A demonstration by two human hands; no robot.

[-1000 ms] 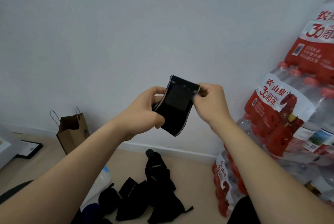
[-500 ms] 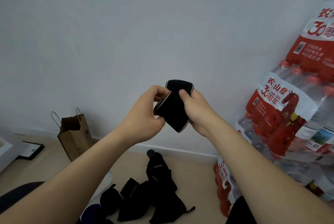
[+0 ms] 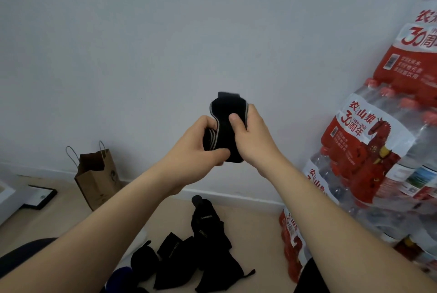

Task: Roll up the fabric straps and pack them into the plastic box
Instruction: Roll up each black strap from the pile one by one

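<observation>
A black fabric strap with grey edges (image 3: 224, 115) is held up in front of the wall, partly wound into a roll. My left hand (image 3: 198, 148) grips the rolled end from the left. My right hand (image 3: 253, 139) holds the loose end, thumb pressed on the front of the strap. On the floor below lies a pile of several more black straps (image 3: 201, 252). Behind my left forearm shows a pale piece that may be the plastic box (image 3: 142, 238), mostly hidden.
Stacked shrink-wrapped packs of water bottles with red labels (image 3: 373, 151) fill the right side. A brown paper bag (image 3: 97, 174) stands against the wall at left, a black frame (image 3: 42, 195) lies beside it on the beige floor.
The strap has been wound tighter: its free end, stretched out a second ago, is now folded over the roll. Both hands have come closer together and slightly lower.
</observation>
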